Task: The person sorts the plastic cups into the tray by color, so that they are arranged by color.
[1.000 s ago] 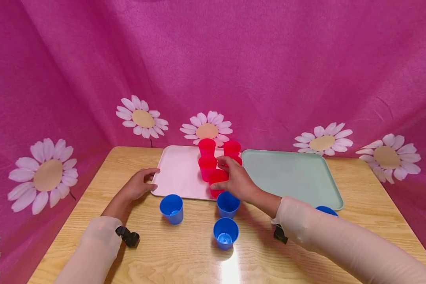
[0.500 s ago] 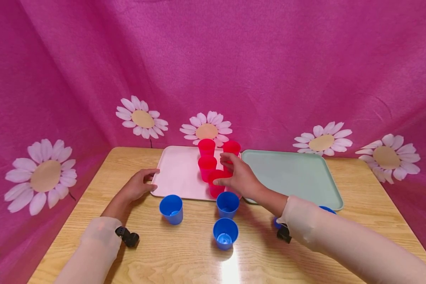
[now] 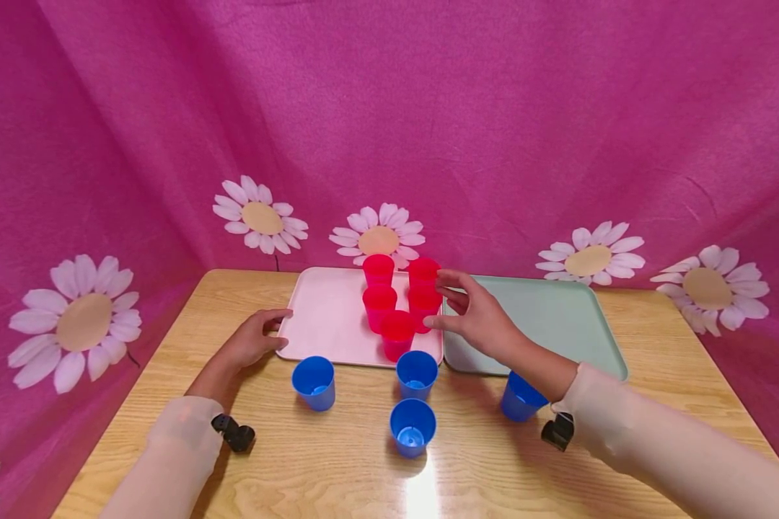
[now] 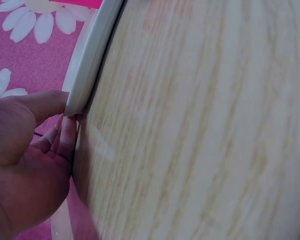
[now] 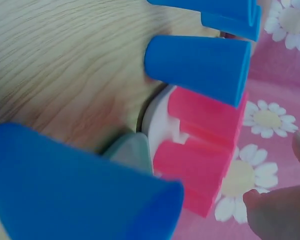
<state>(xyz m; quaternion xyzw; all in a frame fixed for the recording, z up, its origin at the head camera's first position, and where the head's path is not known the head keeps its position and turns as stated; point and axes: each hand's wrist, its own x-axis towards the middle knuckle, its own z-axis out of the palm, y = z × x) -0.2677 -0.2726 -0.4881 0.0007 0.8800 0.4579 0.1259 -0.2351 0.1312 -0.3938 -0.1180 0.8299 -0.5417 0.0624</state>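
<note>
Your right hand had just drawn off to the right from the red cups, uncovering the right-hand ones it had been covering. Its thumb and fingers were apart and seemed to hold nothing; the right wrist view showed a gap between the hand and those cups. All five red cups stood upright, grouped on the right half of the pink tray, so it looked as though the last one you handled was down and standing by itself.

Your left hand had stayed at that tray's left edge, thumb and forefinger apart and touching it, probably to steady it.

The four blue cups were upright on the table, near side of the trays; one at the right had come more into view, though your forearm partly covered it. The green tray lay beside the pink one, partly behind your right hand.

The table was pale, grained wood with a bright glare near its front. A magenta cloth with big white daisies hung behind it and at both sides.
</note>
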